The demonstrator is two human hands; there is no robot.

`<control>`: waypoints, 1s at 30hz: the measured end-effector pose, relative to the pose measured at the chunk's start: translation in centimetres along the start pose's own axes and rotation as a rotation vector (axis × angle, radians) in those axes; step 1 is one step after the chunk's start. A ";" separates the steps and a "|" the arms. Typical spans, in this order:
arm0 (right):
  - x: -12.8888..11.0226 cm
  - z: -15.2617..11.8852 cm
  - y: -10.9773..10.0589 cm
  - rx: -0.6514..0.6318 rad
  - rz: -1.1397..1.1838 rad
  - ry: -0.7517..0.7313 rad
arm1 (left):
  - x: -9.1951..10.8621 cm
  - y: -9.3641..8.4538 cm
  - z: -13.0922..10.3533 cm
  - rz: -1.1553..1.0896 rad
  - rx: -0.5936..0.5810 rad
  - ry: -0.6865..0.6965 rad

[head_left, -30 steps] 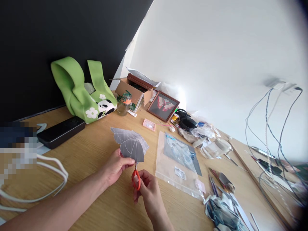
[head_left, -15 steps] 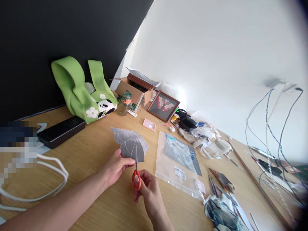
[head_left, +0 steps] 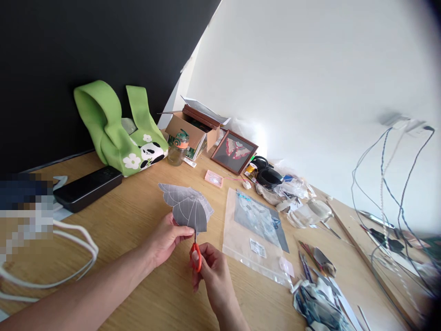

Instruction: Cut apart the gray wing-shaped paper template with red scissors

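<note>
A grey sheet piece (head_left: 188, 207) with white curved lines and a scalloped edge is pinched at its lower left edge by my left hand (head_left: 169, 239). My right hand (head_left: 212, 266) is closed round the orange handles of a small pair of scissors (head_left: 196, 257). The scissors point away from me, and their blades meet the lower edge of the grey piece beside my left thumb. How far the blades are apart is too small to tell.
A clear plastic bag (head_left: 237, 243) lies right of my hands, with a pink tray (head_left: 214, 179) beyond it. Behind stand a green bag (head_left: 113, 138), a bottle (head_left: 177, 151) and a framed butterfly (head_left: 234, 151). Crumpled cloth (head_left: 319, 303) and tools lie at the right, a black case (head_left: 87, 188) at the left.
</note>
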State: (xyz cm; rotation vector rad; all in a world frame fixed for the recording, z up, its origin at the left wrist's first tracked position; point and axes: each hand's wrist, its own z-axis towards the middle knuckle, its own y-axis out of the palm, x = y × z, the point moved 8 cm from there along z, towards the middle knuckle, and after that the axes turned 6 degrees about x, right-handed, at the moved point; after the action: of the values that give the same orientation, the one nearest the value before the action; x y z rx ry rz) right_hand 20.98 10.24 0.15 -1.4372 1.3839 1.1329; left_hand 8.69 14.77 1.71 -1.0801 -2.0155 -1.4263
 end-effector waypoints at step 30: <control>0.1 0.0 0.0 -0.032 -0.002 0.037 | 0.4 -0.3 0.4 -0.056 0.020 0.015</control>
State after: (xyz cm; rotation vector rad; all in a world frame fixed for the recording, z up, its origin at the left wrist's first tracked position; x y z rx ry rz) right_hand 20.98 10.16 0.02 -1.4888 1.3954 1.1368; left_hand 8.27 15.26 1.69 -1.0093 -2.0598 -1.4341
